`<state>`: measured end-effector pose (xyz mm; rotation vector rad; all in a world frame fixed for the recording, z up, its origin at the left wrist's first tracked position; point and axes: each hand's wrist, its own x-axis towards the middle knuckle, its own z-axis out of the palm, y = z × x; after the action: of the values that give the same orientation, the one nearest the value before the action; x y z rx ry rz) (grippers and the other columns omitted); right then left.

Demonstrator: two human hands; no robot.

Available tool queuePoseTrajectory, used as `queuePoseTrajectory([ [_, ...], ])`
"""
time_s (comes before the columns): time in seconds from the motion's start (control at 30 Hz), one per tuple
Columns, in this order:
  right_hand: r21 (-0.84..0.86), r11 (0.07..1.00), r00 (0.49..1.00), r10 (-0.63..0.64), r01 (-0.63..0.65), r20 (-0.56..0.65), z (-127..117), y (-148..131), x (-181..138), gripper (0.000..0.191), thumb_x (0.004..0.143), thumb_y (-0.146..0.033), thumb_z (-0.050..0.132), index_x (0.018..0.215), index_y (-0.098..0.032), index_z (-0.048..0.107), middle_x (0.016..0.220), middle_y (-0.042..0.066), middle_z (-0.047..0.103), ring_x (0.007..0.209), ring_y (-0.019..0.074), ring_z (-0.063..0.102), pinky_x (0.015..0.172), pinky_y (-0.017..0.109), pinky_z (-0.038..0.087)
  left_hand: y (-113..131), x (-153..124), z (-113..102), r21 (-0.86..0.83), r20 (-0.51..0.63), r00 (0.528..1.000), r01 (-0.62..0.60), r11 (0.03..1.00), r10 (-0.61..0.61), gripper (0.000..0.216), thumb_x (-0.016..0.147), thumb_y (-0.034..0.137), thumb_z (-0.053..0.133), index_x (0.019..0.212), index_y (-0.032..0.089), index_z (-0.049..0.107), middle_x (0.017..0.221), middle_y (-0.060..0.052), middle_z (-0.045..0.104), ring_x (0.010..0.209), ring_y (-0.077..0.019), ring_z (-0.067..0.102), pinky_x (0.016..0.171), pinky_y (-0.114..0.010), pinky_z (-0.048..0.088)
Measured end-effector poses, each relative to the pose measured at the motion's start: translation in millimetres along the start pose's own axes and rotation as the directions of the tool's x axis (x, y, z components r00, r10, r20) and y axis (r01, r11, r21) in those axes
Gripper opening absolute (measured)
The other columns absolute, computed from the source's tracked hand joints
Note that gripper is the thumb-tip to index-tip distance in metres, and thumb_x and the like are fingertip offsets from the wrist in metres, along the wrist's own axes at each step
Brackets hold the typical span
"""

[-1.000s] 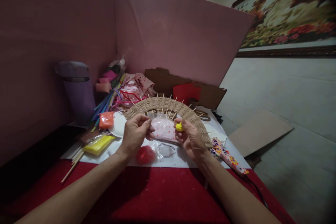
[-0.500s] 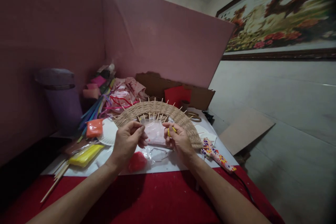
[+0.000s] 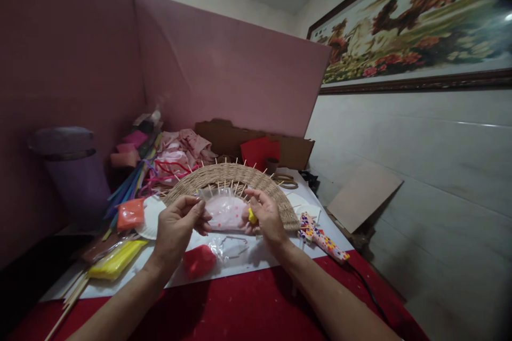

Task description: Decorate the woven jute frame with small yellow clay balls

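My right hand (image 3: 266,218) has its fingers curled round a small yellow lump (image 3: 252,216) that looks like soft clay. Opposite it, my left hand (image 3: 178,226) has thumb and forefinger pinched together; whatever they hold is too small to make out. Between and behind the hands lies pink cloth with red dots (image 3: 224,214), partly under clear plastic. An arch of woven straw (image 3: 224,175) with short sticks poking from its edges stands behind. A red lump in clear wrapping (image 3: 200,261) lies below, close to my left wrist.
An orange packet (image 3: 131,214), a yellow packet (image 3: 118,260) and thin wooden sticks (image 3: 74,293) lie left. On the right are a flower-patterned glue gun (image 3: 324,238) with a black cord and scissors (image 3: 286,181). A purple bin (image 3: 76,181) stands far left, cardboard (image 3: 294,152) behind.
The view has shifted, so the table things sit lower and further left. More of the yellow lump shows in my right hand. The left fingers stay pinched.
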<state>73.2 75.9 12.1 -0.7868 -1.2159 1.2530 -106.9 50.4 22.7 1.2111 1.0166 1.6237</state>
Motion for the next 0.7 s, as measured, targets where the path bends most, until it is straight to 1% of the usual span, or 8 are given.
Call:
queuePoseTrajectory([
  [0.07,0.05,0.999,1.0,0.021,-0.021,0.007,0.3,-1.9,-0.2,0.043,0.075,-0.044,0.06,0.108,-0.019,0.047,0.076,0.001,0.062,0.05,0.0126,0.061,0.037,0.021,0.046,0.5,1.0,-1.2,-0.001,-0.003,1.0,-0.001,1.0,0.001,0.023,0.069,0.031,0.067,0.076,0.014,0.052,0.055,0.001,0.064,0.042,-0.0153,0.06,0.038,-0.025,0.047],
  [0.13,0.103,0.994,0.999,0.041,-0.042,0.016,0.1,-2.9,0.5,0.042,0.072,-0.04,0.065,0.106,-0.02,0.051,0.089,0.004,0.063,0.058,0.0135,0.063,0.043,0.024,0.049,0.9,1.5,-1.9,-0.004,-0.009,1.0,-0.002,1.0,0.002,0.023,0.069,0.031,0.067,0.077,0.015,0.052,0.055,0.001,0.064,0.042,-0.0149,0.06,0.039,-0.025,0.047],
  [0.2,0.113,0.993,0.999,0.036,-0.037,0.01,-0.4,-2.7,1.6,0.04,0.069,-0.037,0.069,0.101,-0.018,0.055,0.081,0.003,0.064,0.057,0.0118,0.06,0.048,0.023,0.049,1.1,1.2,-1.9,-0.005,-0.007,1.0,0.0,1.0,0.0,0.023,0.069,0.031,0.067,0.077,0.015,0.052,0.055,0.001,0.064,0.041,-0.0146,0.059,0.039,-0.025,0.046],
  [0.27,0.092,0.995,1.0,0.028,-0.027,-0.005,-0.9,-1.4,2.4,0.037,0.071,-0.042,0.068,0.094,-0.015,0.058,0.061,-0.001,0.059,0.049,0.0084,0.052,0.046,0.02,0.043,0.9,0.1,-1.1,-0.005,0.002,1.0,0.003,1.0,-0.003,0.023,0.069,0.031,0.067,0.076,0.015,0.052,0.055,0.001,0.064,0.041,-0.0143,0.059,0.038,-0.025,0.046],
  [0.4,0.076,0.995,0.996,0.075,-0.07,-0.053,-2.1,2.3,3.0,0.048,0.074,-0.06,0.057,0.082,-0.013,0.06,0.037,-0.011,0.034,0.032,0.0031,0.021,0.033,0.017,0.018,0.8,-3.9,1.4,0.006,0.039,0.999,-0.005,1.0,0.005,0.02,0.071,0.031,0.065,0.076,0.015,0.053,0.054,0.001,0.063,0.04,-0.0136,0.058,0.038,-0.024,0.046],
  [0.5,0.042,0.995,0.994,0.091,-0.089,-0.057,-4.1,5.0,3.5,0.056,0.074,-0.067,0.051,0.08,-0.012,0.06,0.036,-0.014,0.023,0.032,0.0027,0.01,0.033,0.018,0.009,1.5,-6.9,3.3,0.006,0.063,0.998,-0.013,1.0,0.013,0.019,0.072,0.03,0.064,0.076,0.015,0.053,0.055,0.001,0.063,0.04,-0.0134,0.057,0.038,-0.025,0.046],
  [0.6,-0.072,0.997,1.0,0.016,-0.014,0.026,-4.5,7.5,2.6,0.06,0.073,-0.07,0.049,0.088,-0.013,0.06,0.042,-0.01,0.038,0.032,0.003,0.021,0.033,0.017,0.016,2.4,-9.1,5.4,0.003,0.071,0.997,0.003,1.0,-0.003,0.019,0.073,0.031,0.063,0.076,0.015,0.053,0.055,0.001,0.063,0.04,-0.0132,0.057,0.039,-0.025,0.047],
  [0.7,-0.201,0.975,0.987,-0.069,0.097,0.142,-0.6,7.3,-1.5,0.045,0.073,-0.059,0.059,0.082,-0.015,0.06,0.053,-0.005,0.052,0.034,0.0037,0.037,0.036,0.018,0.024,2.8,-10.8,7.9,0.007,0.088,0.996,0.018,1.0,-0.019,0.019,0.073,0.031,0.064,0.076,0.015,0.054,0.055,0.002,0.062,0.04,-0.0132,0.057,0.038,-0.024,0.046],
])
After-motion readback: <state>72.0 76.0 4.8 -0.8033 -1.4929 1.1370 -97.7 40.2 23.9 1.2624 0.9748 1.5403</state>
